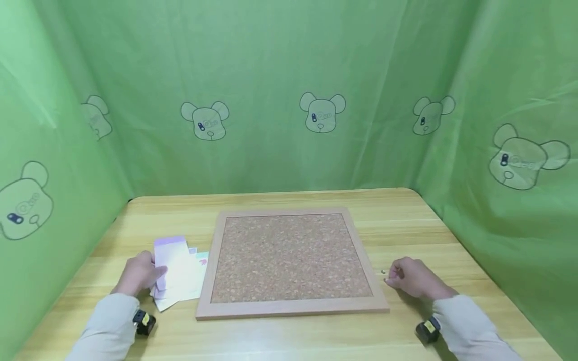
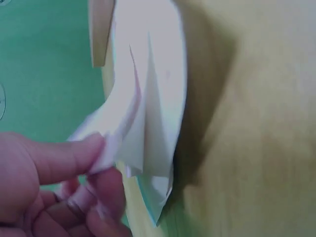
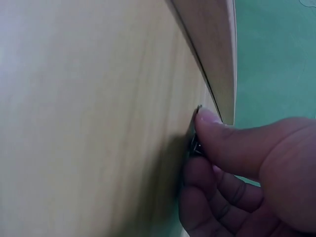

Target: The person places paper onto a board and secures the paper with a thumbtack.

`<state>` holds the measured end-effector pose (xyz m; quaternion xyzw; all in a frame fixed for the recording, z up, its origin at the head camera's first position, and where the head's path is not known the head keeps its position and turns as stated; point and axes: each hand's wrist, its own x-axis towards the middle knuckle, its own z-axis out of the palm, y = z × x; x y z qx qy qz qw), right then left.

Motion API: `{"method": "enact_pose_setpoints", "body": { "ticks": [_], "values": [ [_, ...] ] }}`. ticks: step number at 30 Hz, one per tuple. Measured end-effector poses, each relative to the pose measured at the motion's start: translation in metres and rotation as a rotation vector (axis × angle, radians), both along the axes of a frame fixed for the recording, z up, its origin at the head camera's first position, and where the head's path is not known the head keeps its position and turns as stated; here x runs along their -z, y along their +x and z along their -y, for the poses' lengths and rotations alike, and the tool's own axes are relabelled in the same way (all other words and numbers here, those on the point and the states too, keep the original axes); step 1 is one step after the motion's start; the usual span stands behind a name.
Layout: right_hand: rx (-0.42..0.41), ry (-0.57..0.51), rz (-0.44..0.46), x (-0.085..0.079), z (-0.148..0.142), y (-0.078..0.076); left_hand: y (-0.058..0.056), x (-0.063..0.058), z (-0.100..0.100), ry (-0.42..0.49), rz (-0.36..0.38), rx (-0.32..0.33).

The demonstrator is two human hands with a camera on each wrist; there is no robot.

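Observation:
At the left of the table my left hand (image 1: 139, 273) pinches a pale paper sheet with a purple top band (image 1: 170, 260) between thumb and fingers. In the left wrist view this sheet bends up, partly lifted from the other papers (image 2: 165, 94) under it. My right hand (image 1: 414, 278) is low over the table, just right of the corkboard (image 1: 293, 258). Between its thumb and forefinger the right wrist view shows a small dark shiny metal piece (image 3: 196, 146), mostly hidden, its kind unclear. Another tiny round metallic piece (image 1: 383, 271) lies by those fingertips.
The wood-framed corkboard lies flat in the middle of the wooden table (image 1: 289, 336). A white sheet with a coloured print (image 1: 203, 261) reaches to its left edge. Green curtains (image 1: 266, 160) printed with bear heads enclose the back and both sides.

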<state>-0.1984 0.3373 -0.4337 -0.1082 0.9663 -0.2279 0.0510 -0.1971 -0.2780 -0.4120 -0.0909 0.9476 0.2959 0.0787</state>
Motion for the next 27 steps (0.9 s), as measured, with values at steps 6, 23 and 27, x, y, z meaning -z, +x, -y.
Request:
{"method": "enact_pose_setpoints", "body": {
  "ticks": [6,23,27],
  "values": [
    [-0.012,0.004,-0.004,0.0,0.001,0.0,-0.001,-0.004,0.005,0.07,-0.08,0.027],
    [0.02,0.037,-0.027,-0.004,0.003,-0.003,-0.005,-0.01,-0.003,0.175,-0.108,-0.013],
    [0.038,0.007,-0.031,-0.005,0.007,-0.005,-0.008,-0.011,-0.006,0.188,-0.107,-0.016]
  ]
}}
